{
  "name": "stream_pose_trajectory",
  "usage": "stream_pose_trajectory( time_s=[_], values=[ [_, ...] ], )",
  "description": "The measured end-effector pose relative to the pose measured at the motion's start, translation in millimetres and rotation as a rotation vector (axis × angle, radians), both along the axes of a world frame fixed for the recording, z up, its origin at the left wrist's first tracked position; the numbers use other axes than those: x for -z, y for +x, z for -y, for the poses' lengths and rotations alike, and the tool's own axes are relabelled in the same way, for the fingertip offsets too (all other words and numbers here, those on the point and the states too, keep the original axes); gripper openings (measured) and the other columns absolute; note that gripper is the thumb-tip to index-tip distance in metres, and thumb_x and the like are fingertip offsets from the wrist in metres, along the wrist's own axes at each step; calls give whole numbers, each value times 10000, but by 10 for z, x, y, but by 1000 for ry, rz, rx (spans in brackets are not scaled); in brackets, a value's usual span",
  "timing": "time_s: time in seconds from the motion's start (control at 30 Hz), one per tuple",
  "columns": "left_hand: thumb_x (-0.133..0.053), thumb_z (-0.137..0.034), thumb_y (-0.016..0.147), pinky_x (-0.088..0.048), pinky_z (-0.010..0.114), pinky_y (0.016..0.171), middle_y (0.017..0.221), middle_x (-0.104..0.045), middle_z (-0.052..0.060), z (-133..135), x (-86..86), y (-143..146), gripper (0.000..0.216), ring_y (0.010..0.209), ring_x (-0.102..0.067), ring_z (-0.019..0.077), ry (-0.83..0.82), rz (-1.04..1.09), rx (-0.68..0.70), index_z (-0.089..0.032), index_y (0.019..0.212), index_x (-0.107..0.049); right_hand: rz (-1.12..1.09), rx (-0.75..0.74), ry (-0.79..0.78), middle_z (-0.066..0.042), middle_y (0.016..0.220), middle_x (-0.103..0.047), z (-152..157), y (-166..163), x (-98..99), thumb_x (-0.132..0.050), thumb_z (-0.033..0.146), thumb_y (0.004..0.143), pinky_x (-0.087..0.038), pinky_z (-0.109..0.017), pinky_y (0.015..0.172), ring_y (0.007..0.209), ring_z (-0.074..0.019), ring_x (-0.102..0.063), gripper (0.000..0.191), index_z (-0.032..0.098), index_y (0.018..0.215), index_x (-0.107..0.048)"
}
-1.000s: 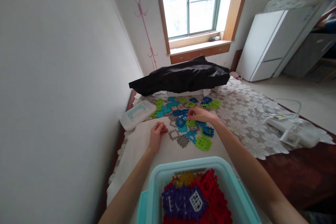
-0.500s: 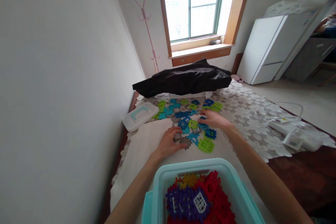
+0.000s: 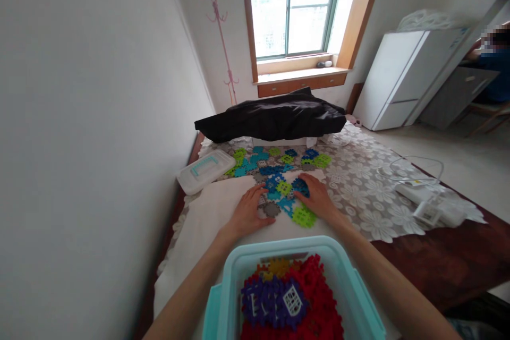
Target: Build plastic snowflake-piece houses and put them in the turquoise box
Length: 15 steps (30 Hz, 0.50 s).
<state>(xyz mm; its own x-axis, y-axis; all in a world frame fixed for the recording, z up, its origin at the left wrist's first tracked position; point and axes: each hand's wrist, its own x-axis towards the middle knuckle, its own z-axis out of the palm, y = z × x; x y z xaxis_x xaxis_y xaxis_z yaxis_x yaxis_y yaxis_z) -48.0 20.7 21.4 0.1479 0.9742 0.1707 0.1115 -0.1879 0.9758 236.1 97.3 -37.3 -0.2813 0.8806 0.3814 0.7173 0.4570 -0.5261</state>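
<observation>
Blue, green and grey toothed plastic building pieces lie in a loose pile on a white sheet (image 3: 207, 228). My left hand (image 3: 247, 213) curves around the pile's left side, fingers apart, beside a grey piece (image 3: 271, 209). On the right side, my right hand (image 3: 317, 197) has its fingers spread against dark blue pieces (image 3: 300, 187). A green piece (image 3: 304, 216) lies just below it, and another green piece (image 3: 284, 187) sits between the hands. Closest to me stands a light teal bin (image 3: 279, 245) holding red pieces (image 3: 319, 297), purple pieces (image 3: 271, 303) and some yellow ones.
A clear lid (image 3: 205, 170) lies at the left by the wall. Behind the pieces is a black cover (image 3: 274, 117). A white device with a cable (image 3: 422, 199) rests on the lace tablecloth (image 3: 370, 207) at right. A person in blue (image 3: 498, 77) is at the far right.
My right hand has drawn back toward me and in toward the pile, its fingers now over the dark blue pieces. My left hand stays by the grey piece. The view has shifted slightly.
</observation>
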Motion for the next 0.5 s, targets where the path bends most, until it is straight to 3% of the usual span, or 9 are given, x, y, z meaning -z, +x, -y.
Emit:
stream_pose_trajectory(
  time_s=[0.13, 0.27, 0.4, 0.5],
  values=[
    [-909, -64, 543, -201, 474, 1280, 1462, -599, 125, 0, 18, -36, 677, 1436, -433, 396, 53, -57, -1, -268, 1169, -751, -39, -56, 89, -138, 1455, -589, 99, -68, -144, -634, 450, 958, -373, -530, 1168, 1361, -331, -520, 347, 222, 1217, -673],
    [-840, -70, 619, -267, 489, 1252, 1426, -628, 120, -34, 62, -61, 625, 1373, -502, 375, 114, -253, -49, -255, 1204, -719, -52, -190, 146, -118, 1313, -671, 232, -186, -231, -668, 400, 960, -395, -508, 1140, 1271, -309, -579, 217, 233, 1092, -709],
    [-775, -103, 673, -388, 547, 1158, 1364, -649, 118, -88, 128, -88, 575, 1283, -567, 363, 159, -609, -148, -227, 1222, -658, 12, -353, 123, -99, 1292, -685, 326, -288, -240, -696, 348, 948, -376, -522, 1160, 1249, -288, -598, 204, 246, 1123, -712],
    [-749, -104, 694, -463, 490, 1094, 1300, -662, 97, -124, 195, -117, 553, 1208, -604, 310, 203, -675, -129, -225, 1221, -634, 81, -415, 95, -100, 1376, -652, 360, -312, -250, -722, 356, 929, -294, -565, 1219, 1322, -296, -564, 324, 264, 1238, -693]
  ],
)
